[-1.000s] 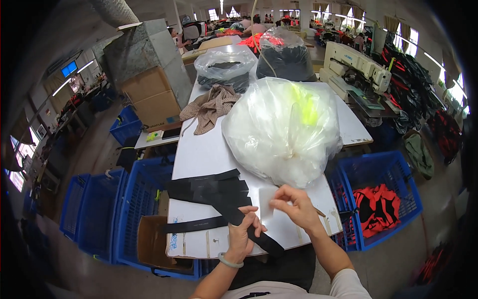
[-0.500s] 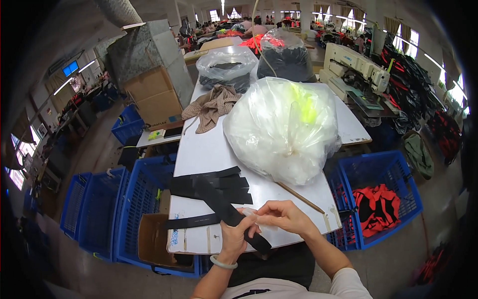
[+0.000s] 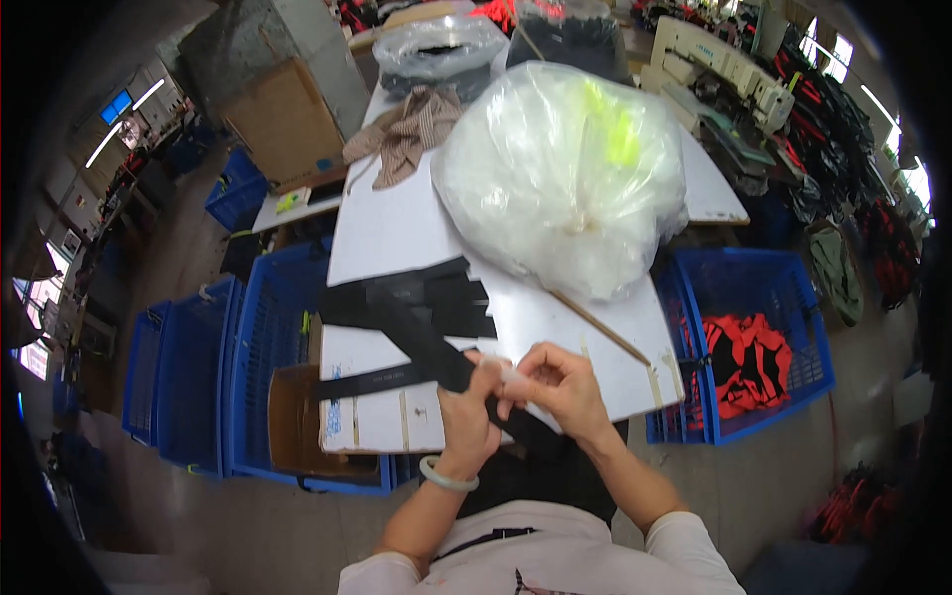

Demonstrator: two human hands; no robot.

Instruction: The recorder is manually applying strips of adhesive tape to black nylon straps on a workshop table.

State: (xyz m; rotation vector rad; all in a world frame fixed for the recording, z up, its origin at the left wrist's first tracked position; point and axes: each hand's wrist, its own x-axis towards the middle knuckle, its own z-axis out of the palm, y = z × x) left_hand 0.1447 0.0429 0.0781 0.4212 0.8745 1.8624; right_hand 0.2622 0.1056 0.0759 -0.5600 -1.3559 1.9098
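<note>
Close under both wrists, near edge: the front rim of the flat white tabletop.
Open room: bare tabletop shows just beyond the fingertips and right of the right hand, out to the right edge.
Far limit: ahead of the hands, a large bulging translucent plastic bag; nearer the right hand, a slim brown stick lies slantwise.
Side limits: blue plastic crates, one well right of the right hand, one well left of the left hand.
Black strap: the long flat black fabric strap slants from ahead-left, through the left hand's closed grip, and out below it.
White piece: a small translucent white piece between the hands, pinched by the right fingertips.
Hands: together, fingertips meeting.
Black strips: overlapping flat black fabric strips, ahead-left of the left hand.
</note>
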